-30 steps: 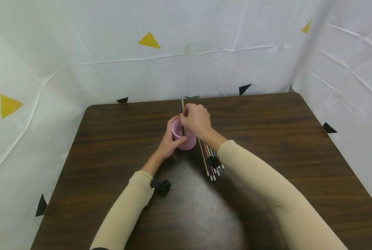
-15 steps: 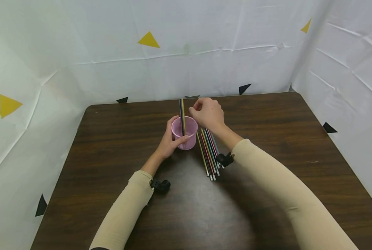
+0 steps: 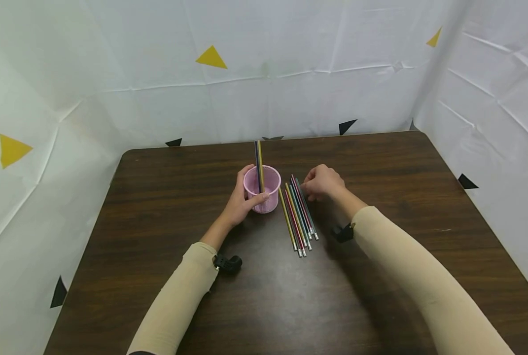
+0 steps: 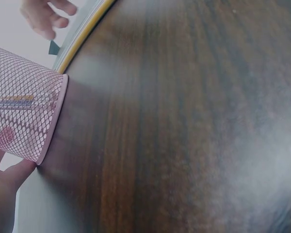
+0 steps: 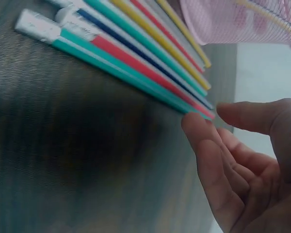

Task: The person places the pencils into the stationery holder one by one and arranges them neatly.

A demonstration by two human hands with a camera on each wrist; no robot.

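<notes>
My left hand (image 3: 245,196) grips a pink mesh cup (image 3: 268,199) standing near the middle of the dark wooden table (image 3: 379,162). Two pencils (image 3: 258,162) stand upright in the cup. Just right of it, several coloured pencils (image 3: 297,214) lie side by side on the table. My right hand (image 3: 306,186) hovers at their far ends, fingers loosely curled and holding nothing. In the right wrist view the right hand's (image 5: 208,117) fingertips sit next to the pencils' (image 5: 136,53) tips. In the left wrist view the cup (image 4: 24,116) is seen from the side, with my thumb (image 4: 5,189) on it.
White sheet walls with yellow and black triangles close in the table at the back and both sides. A black wrist camera (image 3: 228,264) is strapped at the left sleeve and another (image 3: 342,232) at the right.
My right hand let go of the pencil in the cup, then moved right and down to the far ends of the pencils on the table. The left hand and cup stayed still.
</notes>
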